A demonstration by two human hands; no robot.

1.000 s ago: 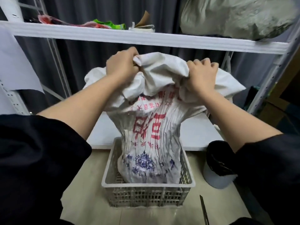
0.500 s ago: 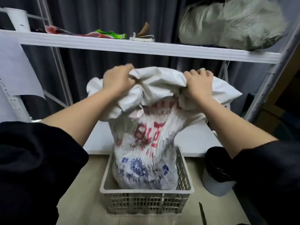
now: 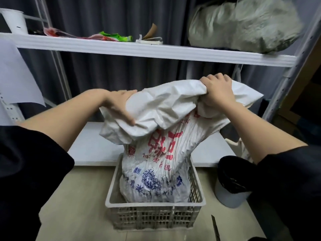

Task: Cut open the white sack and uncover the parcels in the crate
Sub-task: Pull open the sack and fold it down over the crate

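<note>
my right hand (image 3: 218, 94) grips the white sack (image 3: 156, 164) top bunched, left hand (image 3: 119, 108) fingers flat against the fabric, steadying it upright in the crate (image 3: 154, 214).

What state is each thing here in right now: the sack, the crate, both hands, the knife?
White sack: upright in the crate, top bunched and folded over, contents hidden.
Crate: on the floor, holding the sack.
Left hand: fingers straight, pressing the sack's folded top.
Right hand: gripping the sack's top.
Knife: lying on the floor, untouched.
</note>
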